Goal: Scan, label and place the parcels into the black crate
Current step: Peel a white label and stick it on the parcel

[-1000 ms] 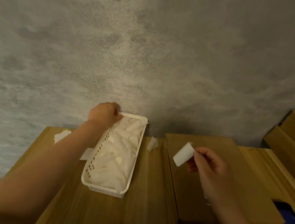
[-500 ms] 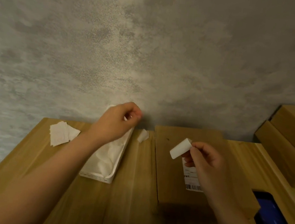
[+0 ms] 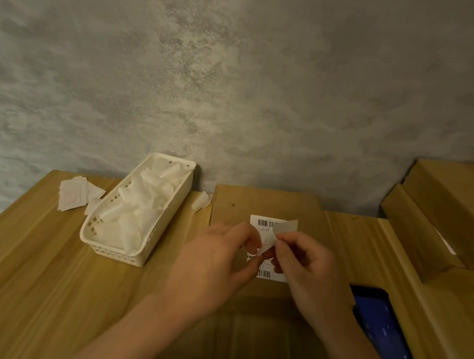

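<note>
1. Labelling is the step in hand: the left hand (image 3: 214, 268) and right hand (image 3: 305, 272) are pinching one small sticker (image 3: 278, 234) between fingertips, both grips curled onto it, apparently peeling its backing.
2. They are hovering just above the parcel (image 3: 268, 203), lying flat on the bench (image 3: 41, 275) at 12 o'clock from the person and already bearing one barcode label (image 3: 266, 223).
3. Next, judging by this, the sticker is needing a clean peel and a flat press beside that label.
4. Counted: one parcel in work, two stacked boxes (image 3: 447, 215) at 2 o'clock, one white basket (image 3: 141, 206) of papers at 10 o'clock. No black crate is showing.
</note>
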Motion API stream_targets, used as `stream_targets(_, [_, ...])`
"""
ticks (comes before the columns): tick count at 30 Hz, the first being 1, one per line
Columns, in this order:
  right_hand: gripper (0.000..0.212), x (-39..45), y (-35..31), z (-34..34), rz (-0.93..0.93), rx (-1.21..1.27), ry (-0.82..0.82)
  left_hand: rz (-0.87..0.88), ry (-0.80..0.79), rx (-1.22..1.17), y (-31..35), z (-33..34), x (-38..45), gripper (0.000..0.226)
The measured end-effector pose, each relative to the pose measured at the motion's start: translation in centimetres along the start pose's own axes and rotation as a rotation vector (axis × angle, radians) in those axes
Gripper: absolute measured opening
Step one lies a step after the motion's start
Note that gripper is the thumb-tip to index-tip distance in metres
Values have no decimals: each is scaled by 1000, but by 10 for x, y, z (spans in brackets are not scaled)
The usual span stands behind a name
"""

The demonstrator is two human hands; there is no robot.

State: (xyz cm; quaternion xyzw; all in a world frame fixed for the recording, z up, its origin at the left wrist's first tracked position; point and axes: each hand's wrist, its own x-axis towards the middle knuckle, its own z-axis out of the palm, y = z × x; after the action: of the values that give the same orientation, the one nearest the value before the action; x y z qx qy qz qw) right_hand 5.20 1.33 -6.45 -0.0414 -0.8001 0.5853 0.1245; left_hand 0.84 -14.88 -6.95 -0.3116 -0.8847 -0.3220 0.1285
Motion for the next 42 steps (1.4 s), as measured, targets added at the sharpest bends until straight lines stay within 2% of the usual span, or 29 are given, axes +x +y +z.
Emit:
stream_targets(4, [12, -3, 4, -16, -17, -63, -28, -118, -17, -47, 4, 11, 0, 8])
stream_targets(8, [14, 7, 16, -53, 11, -257, 144, -374, -18, -348, 2, 13, 14, 10])
stream_targets(11, [23, 15, 27, -69, 84, -285, 60, -493, -72, -496, -2, 16, 28, 6])
stream_targets(14, [10, 24, 34, -72, 48, -307, 44, -485, -153, -542, -3, 22, 43, 12])
stream_targets(20, [15, 71, 51, -83, 70, -377, 32, -473, -198, -439, -15, 40, 88, 15])
stream_targets(29, [20, 152, 68, -76, 96, -798, -40, -441, -325, -19, -42, 69, 161, 16])
stream_targets(35, [20, 164, 83, -76, 116, -944, -76, -404, -423, 183, -48, 80, 169, 17])
stream_targets(42, [19, 166, 86, -74, 72, -1009, -74, -365, -371, 242, -48, 86, 167, 26])
